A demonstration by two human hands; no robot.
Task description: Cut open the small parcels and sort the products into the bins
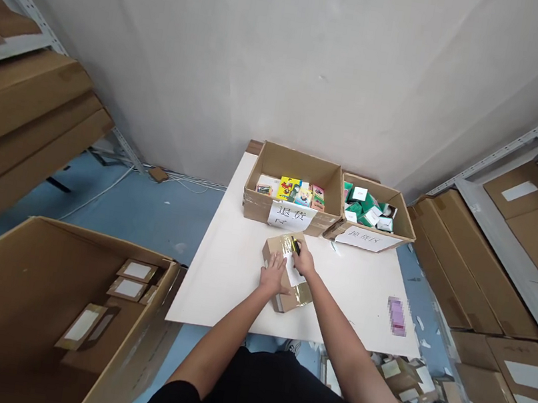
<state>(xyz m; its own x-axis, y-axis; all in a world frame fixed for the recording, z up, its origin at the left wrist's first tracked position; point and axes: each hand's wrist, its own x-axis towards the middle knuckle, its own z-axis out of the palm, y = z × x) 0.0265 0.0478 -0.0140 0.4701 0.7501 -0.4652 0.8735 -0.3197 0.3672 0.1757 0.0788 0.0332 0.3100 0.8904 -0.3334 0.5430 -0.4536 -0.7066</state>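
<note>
A taped cardboard box [275, 248] with a white label lies at an angle near the middle of the white table. Flat on its top, fingers spread, my left hand [274, 274] presses against the cardboard. My right hand [303, 260] is closed around a black and yellow box cutter [297, 247] over the far part of the box, close to the shiny tape. The blade's tip is too small to make out. Another strip of shiny tape [303, 294] crosses the near end of the box.
Two open cartons, one with colourful packets [254, 207] and one with green-white boxes [404, 237], stand at the table's [208, 273] back. A blurred purple item [397, 316] lies at right. A large carton [150, 318] holding small parcels stands left; shelves of boxes [473, 259] flank the right.
</note>
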